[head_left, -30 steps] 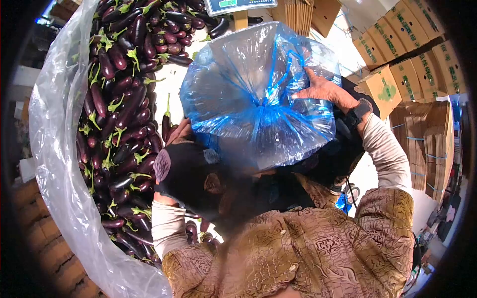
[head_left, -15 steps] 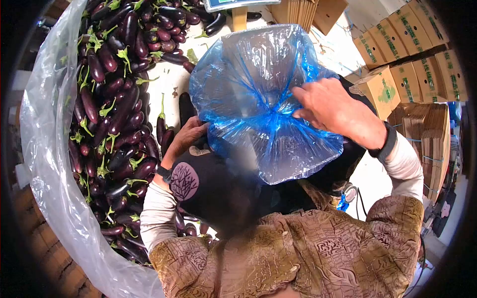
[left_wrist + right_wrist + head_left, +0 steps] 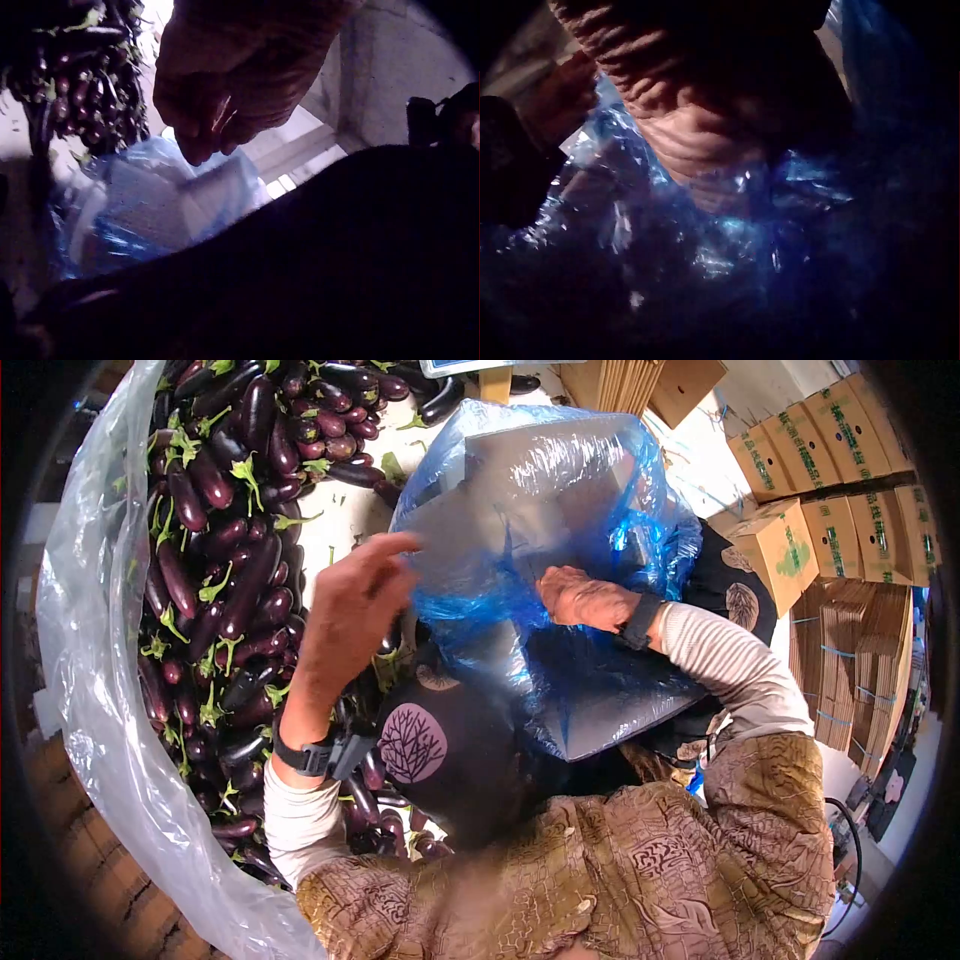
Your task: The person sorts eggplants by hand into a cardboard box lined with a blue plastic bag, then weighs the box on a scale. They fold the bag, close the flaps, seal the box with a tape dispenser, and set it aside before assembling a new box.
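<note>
In the head view a thin blue see-through plastic bag (image 3: 600, 695) lies loose and creased in front of the person, with straight grey edges showing through its film. The right hand (image 3: 588, 598) grips film near the bag's middle; its fingertips are hidden among the folds. Film also covers the lower end of the right hand (image 3: 705, 154) in the right wrist view. The left hand (image 3: 355, 615) is raised at the bag's left side, blurred, its fingers loosely bent. In the left wrist view the left hand (image 3: 232, 90) hangs over the bag (image 3: 142, 202) with nothing seen in it.
A large heap of eggplants (image 3: 240, 590) lies left, edged by a clear plastic sheet (image 3: 100, 610). A scale (image 3: 470, 365) stands at the top. Printed cartons (image 3: 830, 440) and flattened cardboard (image 3: 850, 650) are stacked at right.
The left hand has risen from beside the bag. The right hand has moved left, toward the bag's middle. The gathered folds have spread, and the bag looks looser and more angular.
</note>
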A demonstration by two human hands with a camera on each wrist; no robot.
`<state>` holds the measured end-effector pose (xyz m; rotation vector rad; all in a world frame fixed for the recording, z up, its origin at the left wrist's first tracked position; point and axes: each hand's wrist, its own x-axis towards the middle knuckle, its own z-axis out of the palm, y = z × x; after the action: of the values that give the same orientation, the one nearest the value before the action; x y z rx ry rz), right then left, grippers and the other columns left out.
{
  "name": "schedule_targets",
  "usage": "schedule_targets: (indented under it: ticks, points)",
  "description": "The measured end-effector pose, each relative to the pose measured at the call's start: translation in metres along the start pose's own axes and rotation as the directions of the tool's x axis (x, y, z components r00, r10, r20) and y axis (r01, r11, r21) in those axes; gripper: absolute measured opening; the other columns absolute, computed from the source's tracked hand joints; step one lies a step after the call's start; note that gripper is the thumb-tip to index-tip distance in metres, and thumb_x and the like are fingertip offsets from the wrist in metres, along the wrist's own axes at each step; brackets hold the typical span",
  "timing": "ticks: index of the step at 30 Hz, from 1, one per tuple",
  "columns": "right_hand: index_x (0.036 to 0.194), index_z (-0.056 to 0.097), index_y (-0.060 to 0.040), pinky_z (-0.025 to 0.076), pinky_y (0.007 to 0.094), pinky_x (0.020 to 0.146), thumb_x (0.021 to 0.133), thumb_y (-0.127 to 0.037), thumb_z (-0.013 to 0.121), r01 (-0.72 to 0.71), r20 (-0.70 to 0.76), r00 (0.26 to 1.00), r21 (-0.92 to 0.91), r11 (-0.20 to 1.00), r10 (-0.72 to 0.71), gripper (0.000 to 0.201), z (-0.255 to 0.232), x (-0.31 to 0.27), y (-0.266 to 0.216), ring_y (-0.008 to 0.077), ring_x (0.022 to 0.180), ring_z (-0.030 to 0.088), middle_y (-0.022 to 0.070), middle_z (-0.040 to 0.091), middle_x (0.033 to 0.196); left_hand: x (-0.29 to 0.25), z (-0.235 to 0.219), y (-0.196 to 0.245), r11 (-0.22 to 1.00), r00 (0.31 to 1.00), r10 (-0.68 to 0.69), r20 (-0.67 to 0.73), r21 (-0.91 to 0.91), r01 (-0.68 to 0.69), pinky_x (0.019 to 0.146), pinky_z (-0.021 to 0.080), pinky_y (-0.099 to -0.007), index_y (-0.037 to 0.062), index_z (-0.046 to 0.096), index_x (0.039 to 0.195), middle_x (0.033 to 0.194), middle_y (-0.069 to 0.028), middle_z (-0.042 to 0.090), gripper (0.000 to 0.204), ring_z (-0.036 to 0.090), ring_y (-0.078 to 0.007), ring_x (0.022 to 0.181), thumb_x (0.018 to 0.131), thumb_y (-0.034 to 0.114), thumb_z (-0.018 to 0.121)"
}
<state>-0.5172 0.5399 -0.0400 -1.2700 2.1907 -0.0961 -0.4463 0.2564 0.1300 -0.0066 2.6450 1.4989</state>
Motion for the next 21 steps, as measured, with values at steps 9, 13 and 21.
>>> schedule_targets:
  ticks: [9,13,21]
  points:
    - [0.102,0.056,0.0015,0.052,0.0449,0.075,0.063,0.008,0.064,0.025,-0.264,0.965,0.086,0.996,-0.002,0.040,-0.096,-0.096,-0.071,0.0375,0.094,0.059,0.0186,0.054,0.101,0.070,0.078,0.027,0.888,0.763,0.133,0.632,0.265,-0.375,0.074,0.050,-0.0491,0.0087,0.060,0.118,0.089,-0.0224,0.066,0.042,0.063,-0.0433,0.089,0.077,0.011,0.070]
    - [0.118,0.052,0.0017,0.052,0.0457,0.078,0.059,0.011,0.065,0.107,-0.316,0.946,0.095,0.990,-0.072,0.061,-0.109,-0.117,-0.072,0.0385,0.098,0.056,0.0184,0.051,0.104,0.083,0.112,0.007,0.846,0.649,0.313,0.693,0.107,-0.522,0.073,0.052,-0.0487,0.0069,0.065,0.106,0.085,-0.0206,0.067,0.028,0.065,-0.0424,0.085,0.078,0.014,0.064]
    - [0.137,0.035,-0.0015,0.054,0.0429,0.085,0.067,0.013,0.064,0.010,-0.429,0.893,0.325,0.946,0.138,0.077,-0.126,-0.164,-0.055,0.0436,0.109,0.055,0.0225,0.046,0.123,0.119,0.093,0.012,0.980,0.782,0.198,0.591,-0.122,-0.156,0.071,0.055,-0.0447,0.0074,0.065,0.104,0.098,-0.0164,0.068,0.026,0.071,-0.0316,0.080,0.081,0.020,0.068]
